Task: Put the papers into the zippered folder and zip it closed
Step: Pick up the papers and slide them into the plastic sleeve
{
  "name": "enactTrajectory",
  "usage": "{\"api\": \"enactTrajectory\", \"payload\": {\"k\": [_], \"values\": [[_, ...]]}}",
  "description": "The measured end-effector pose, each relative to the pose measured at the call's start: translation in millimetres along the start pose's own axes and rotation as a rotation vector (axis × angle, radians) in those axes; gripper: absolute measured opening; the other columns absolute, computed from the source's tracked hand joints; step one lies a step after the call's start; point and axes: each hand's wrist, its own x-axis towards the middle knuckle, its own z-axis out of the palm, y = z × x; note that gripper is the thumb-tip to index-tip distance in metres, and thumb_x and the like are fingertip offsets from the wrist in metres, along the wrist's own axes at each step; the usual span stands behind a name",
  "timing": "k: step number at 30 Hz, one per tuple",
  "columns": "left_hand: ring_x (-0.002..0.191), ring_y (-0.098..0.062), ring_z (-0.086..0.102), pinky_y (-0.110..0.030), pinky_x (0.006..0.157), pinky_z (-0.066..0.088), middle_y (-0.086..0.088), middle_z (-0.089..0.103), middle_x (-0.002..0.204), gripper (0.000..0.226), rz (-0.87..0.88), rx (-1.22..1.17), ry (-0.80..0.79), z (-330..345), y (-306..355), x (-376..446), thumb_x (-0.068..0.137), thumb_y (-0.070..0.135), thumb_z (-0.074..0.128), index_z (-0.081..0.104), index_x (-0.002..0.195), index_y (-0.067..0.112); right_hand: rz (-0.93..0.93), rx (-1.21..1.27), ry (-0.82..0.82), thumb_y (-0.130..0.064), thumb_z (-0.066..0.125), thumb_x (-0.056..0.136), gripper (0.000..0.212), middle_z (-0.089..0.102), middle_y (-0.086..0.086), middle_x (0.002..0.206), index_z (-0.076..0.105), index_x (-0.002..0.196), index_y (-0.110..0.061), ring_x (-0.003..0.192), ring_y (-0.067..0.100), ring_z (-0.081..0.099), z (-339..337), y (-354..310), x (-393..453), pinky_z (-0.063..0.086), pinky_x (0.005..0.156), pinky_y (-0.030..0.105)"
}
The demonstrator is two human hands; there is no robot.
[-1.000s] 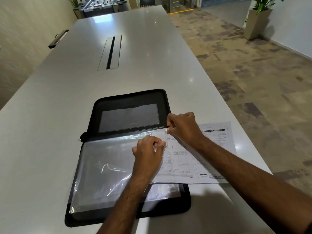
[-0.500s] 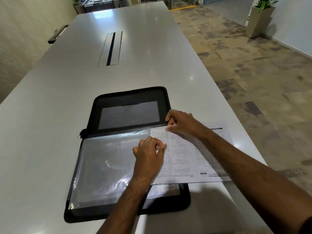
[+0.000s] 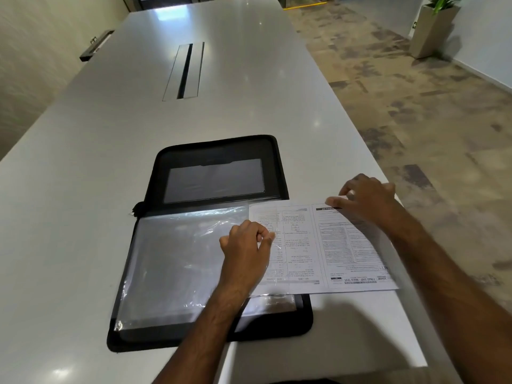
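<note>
A black zippered folder lies open on the grey table. A clear plastic sleeve covers its near half. Printed papers lie partly inside the sleeve's right side, and most of the sheet sticks out to the right over the table. My left hand pinches the sleeve's right edge over the paper. My right hand grips the papers at their far edge, near the right end. The zipper pull sits at the folder's left hinge.
The table's right edge runs just beyond my right hand, with patterned floor below. A long cable slot lies in the table's middle, farther away. A planter stands at the far right by the wall.
My right hand has slid right along the papers' far edge, from the sleeve's corner to the sheet's outer part. More of the paper now shows outside the sleeve. My left hand has stayed put.
</note>
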Motion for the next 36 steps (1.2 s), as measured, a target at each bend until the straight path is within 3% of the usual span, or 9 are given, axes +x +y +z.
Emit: {"api": "enactTrajectory", "payload": {"k": [3, 7, 9, 14, 18, 21, 25, 28, 36], "values": [[0.092, -0.004, 0.054, -0.035, 0.097, 0.033, 0.02, 0.06, 0.094, 0.025, 0.004, -0.004, 0.001, 2, -1, 0, 0.101, 0.045, 0.06, 0.054, 0.08, 0.032, 0.014, 0.177, -0.143, -0.074, 0.072, 0.075, 0.049, 0.066, 0.004, 0.113, 0.063, 0.085, -0.027, 0.107, 0.025, 0.063, -3, 12, -2, 0.047, 0.097, 0.05], [0.092, -0.002, 0.053, -0.033, 0.094, 0.03, 0.022, 0.057, 0.092, 0.026, 0.011, -0.02, -0.002, 4, -4, -1, 0.101, 0.045, 0.059, 0.052, 0.079, 0.033, 0.058, 0.47, -0.154, -0.057, 0.086, 0.072, 0.048, 0.073, 0.011, 0.089, 0.065, 0.08, -0.014, 0.07, 0.014, 0.061, -11, 24, -10, 0.046, 0.064, 0.033], [0.093, -0.002, 0.052, -0.032, 0.094, 0.03, 0.023, 0.056, 0.092, 0.026, 0.009, -0.03, -0.001, 4, -5, -1, 0.102, 0.045, 0.058, 0.052, 0.08, 0.034, 0.087, 0.58, -0.103, -0.053, 0.09, 0.07, 0.046, 0.072, 0.008, 0.08, 0.067, 0.081, -0.014, 0.063, 0.01, 0.061, -15, 33, -16, 0.044, 0.059, 0.028], [0.094, -0.001, 0.052, -0.031, 0.093, 0.028, 0.023, 0.055, 0.094, 0.023, 0.015, -0.037, 0.006, 2, -4, -1, 0.103, 0.044, 0.058, 0.054, 0.082, 0.033, 0.235, 0.849, -0.088, -0.053, 0.092, 0.063, 0.06, 0.067, 0.004, 0.093, 0.066, 0.108, -0.023, 0.072, 0.013, 0.067, -14, 53, -32, 0.047, 0.062, 0.028], [0.093, -0.002, 0.052, -0.031, 0.093, 0.026, 0.02, 0.057, 0.096, 0.022, 0.011, -0.049, 0.003, -2, -1, -1, 0.102, 0.043, 0.059, 0.056, 0.084, 0.031, 0.261, 0.916, -0.206, -0.056, 0.09, 0.057, 0.073, 0.08, 0.005, 0.099, 0.062, 0.114, -0.02, 0.086, 0.018, 0.077, -14, 61, -44, 0.054, 0.067, 0.03], [0.093, -0.003, 0.052, -0.03, 0.093, 0.026, 0.019, 0.057, 0.095, 0.023, 0.008, -0.054, 0.002, -5, 1, -2, 0.102, 0.043, 0.059, 0.056, 0.083, 0.031, 0.212, 0.947, -0.296, -0.044, 0.09, 0.068, 0.061, 0.082, 0.008, 0.096, 0.062, 0.113, -0.014, 0.079, 0.017, 0.079, -15, 66, -50, 0.056, 0.059, 0.031], [0.092, -0.003, 0.051, -0.031, 0.092, 0.025, 0.018, 0.058, 0.095, 0.023, 0.013, -0.039, 0.007, -7, 2, -3, 0.102, 0.044, 0.06, 0.056, 0.083, 0.031, 0.165, 1.01, -0.279, -0.014, 0.078, 0.091, 0.031, 0.081, 0.017, 0.097, 0.058, 0.115, -0.007, 0.091, 0.036, 0.079, -7, 70, -53, 0.063, 0.079, 0.05], [0.091, -0.005, 0.05, -0.031, 0.092, 0.025, 0.018, 0.058, 0.095, 0.024, 0.01, -0.033, 0.012, -8, 3, -4, 0.101, 0.044, 0.06, 0.056, 0.081, 0.032, 0.131, 1.075, -0.219, -0.007, 0.073, 0.093, 0.024, 0.081, 0.017, 0.097, 0.059, 0.113, -0.006, 0.087, 0.036, 0.079, -4, 61, -54, 0.066, 0.067, 0.042], [0.093, -0.01, 0.052, -0.034, 0.094, 0.027, 0.018, 0.056, 0.09, 0.028, 0.01, -0.015, 0.027, -8, 7, -5, 0.101, 0.042, 0.061, 0.055, 0.076, 0.031, 0.087, 1.139, -0.153, -0.006, 0.072, 0.094, 0.027, 0.081, 0.013, 0.1, 0.061, 0.118, -0.006, 0.085, 0.033, 0.08, -6, 40, -57, 0.065, 0.065, 0.037]]}}
